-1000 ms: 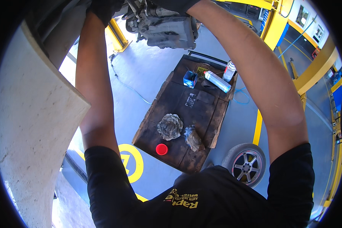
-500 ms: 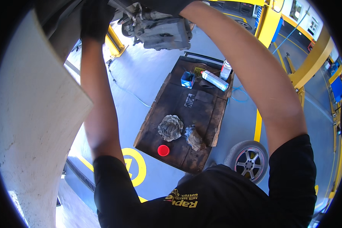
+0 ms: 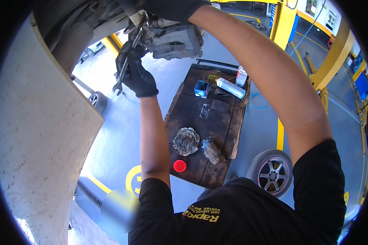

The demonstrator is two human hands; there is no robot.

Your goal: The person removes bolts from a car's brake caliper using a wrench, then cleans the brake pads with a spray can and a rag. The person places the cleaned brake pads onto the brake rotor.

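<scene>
We grip a metal wrench (image 3: 124, 67) in our left hand (image 3: 138, 75), left of the grey engine casing (image 3: 176, 43), probably slanted so its far end reaches up. Our right hand (image 3: 173, 9) hides its fingers, so we cannot tell its grip.

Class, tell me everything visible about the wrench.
The wrench is slim, silvery and metal-looking, with a forked open end lowest in the picture. It slants, that end toward the person's left, with its shaft held in the black-gloved left grip. Its other end reaches up beside the grey housing; whether it touches anything there is unclear.
</scene>
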